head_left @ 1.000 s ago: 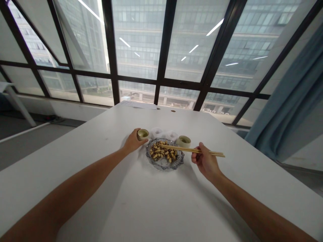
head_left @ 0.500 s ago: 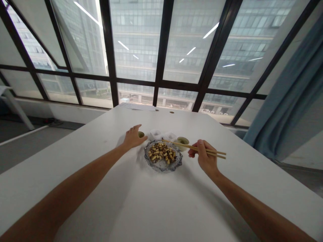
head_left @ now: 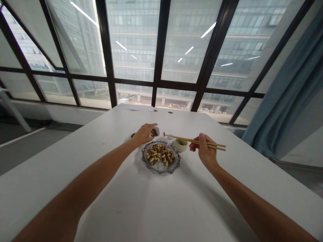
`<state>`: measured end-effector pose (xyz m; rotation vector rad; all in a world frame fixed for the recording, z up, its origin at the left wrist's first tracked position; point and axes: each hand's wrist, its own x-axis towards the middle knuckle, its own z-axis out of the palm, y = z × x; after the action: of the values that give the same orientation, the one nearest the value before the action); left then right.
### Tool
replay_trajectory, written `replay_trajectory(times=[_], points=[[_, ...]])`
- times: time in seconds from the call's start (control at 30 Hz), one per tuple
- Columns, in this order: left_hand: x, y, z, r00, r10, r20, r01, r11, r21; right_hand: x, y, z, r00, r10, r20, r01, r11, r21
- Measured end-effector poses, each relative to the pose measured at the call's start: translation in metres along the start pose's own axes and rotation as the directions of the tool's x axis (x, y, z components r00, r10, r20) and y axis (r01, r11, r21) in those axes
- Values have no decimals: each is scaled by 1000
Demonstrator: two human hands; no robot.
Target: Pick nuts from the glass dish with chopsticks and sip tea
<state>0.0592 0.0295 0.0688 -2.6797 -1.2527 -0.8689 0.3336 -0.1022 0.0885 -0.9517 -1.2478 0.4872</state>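
The right hand [head_left: 207,151] pinches a pair of chopsticks [head_left: 185,139], whose tips, well to its left, have a small dark piece [head_left: 164,134] at their ends, beyond the glass plate [head_left: 159,165] of nuts and seeds [head_left: 157,153]. The left hand [head_left: 142,135], thumb and fingers spread, is at a white cup [head_left: 156,129] holding dark bits, whether gripping I cannot tell; a pale green cup [head_left: 180,146] stands between plate and right hand
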Motion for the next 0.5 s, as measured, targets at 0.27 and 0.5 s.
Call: replay_trajectory(times=[0.27,0.5], points=[[-9,-3,4,997,69,-47,-70,997,-23,3,5,10,1000,-21,15,21,1000,-14],[-8,-1,4,998,1,-71,0,1000,12,13,13,56,972,-21,233,57,988,-147]])
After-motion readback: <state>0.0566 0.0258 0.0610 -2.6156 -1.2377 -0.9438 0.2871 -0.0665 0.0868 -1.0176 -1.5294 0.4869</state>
